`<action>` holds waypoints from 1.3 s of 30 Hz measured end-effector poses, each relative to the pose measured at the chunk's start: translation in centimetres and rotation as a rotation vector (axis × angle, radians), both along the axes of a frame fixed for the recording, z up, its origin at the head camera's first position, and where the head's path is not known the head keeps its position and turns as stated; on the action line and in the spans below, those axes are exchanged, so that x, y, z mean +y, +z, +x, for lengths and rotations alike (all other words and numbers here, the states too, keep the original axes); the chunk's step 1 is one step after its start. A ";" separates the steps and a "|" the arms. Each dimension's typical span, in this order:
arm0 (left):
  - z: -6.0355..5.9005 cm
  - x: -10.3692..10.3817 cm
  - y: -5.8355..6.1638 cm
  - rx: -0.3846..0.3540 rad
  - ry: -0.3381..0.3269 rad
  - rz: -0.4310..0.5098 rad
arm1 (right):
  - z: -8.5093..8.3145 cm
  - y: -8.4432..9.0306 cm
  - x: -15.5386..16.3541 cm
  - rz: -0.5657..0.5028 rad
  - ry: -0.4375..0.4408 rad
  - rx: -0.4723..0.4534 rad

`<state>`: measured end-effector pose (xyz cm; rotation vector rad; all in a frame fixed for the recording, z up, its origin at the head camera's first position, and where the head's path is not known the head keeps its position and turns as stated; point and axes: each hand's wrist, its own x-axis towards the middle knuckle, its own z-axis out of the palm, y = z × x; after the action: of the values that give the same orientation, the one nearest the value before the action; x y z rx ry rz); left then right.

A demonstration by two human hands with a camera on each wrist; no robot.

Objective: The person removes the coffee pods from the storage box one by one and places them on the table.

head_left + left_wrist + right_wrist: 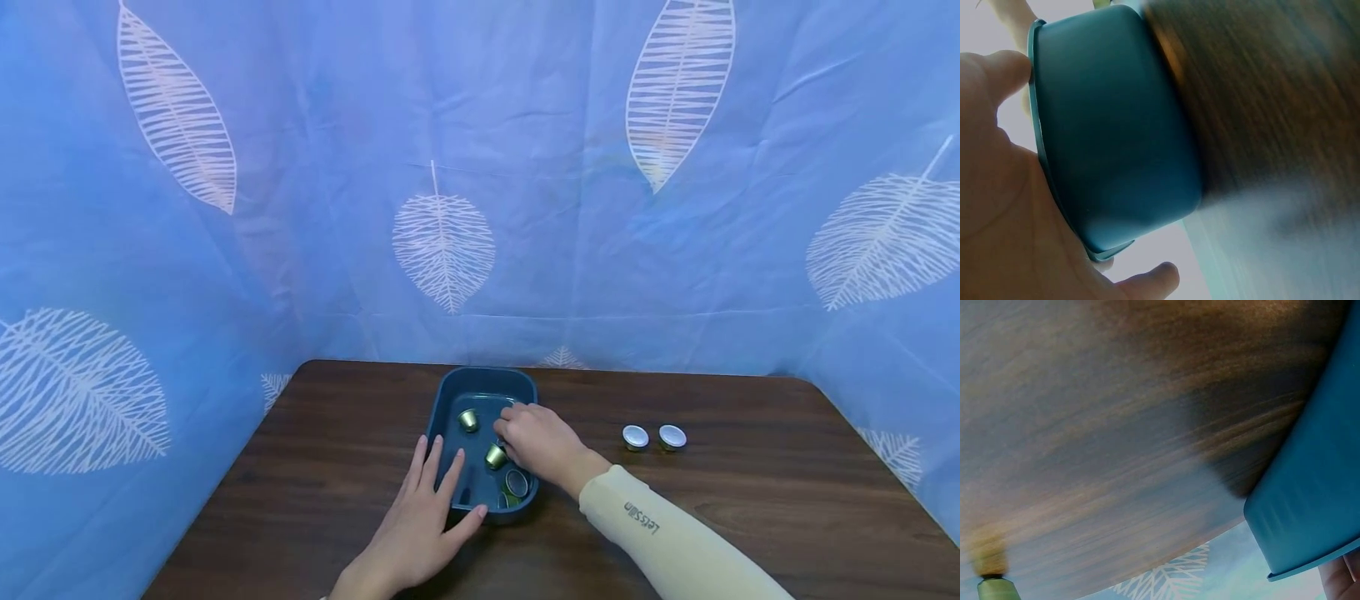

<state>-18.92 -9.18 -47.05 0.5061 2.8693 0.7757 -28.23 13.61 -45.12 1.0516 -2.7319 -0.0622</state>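
Note:
A dark blue plastic bin (483,372) stands on the wooden table (337,467) with several gold-green capsules in it. My left hand (425,510) lies against the bin's near left corner, fingers straight over the rim; in the left wrist view the palm (997,206) presses the bin's wall (1116,125). My right hand (536,442) reaches into the bin with its fingers curled down. It pinches a gold capsule (495,456) at its thumb side. Another capsule (468,419) sits at the bin's back left, and one lies open side up (516,482) at the front.
Two capsules, foil side up (635,437) (672,437), stand side by side on the table right of the bin; one shows blurred in the right wrist view (994,590). A blue leaf-print curtain (450,242) closes off the table's back and sides.

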 end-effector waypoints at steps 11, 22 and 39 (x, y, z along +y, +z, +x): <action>-0.5 -0.4 -0.8 0.016 -0.019 -0.014 | 0.2 -0.4 -0.5 0.010 -0.008 0.031; -0.3 -0.4 -0.8 0.024 -0.004 -0.030 | 0.4 -0.6 -0.4 -0.027 -0.010 0.035; -0.4 -0.3 -0.2 -0.005 -0.010 -0.002 | 0.1 -0.3 0.1 -0.051 0.018 0.088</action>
<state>-19.36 -9.47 -47.28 0.5170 2.8609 0.7707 -28.18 13.71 -45.42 1.0341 -2.6315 -0.0345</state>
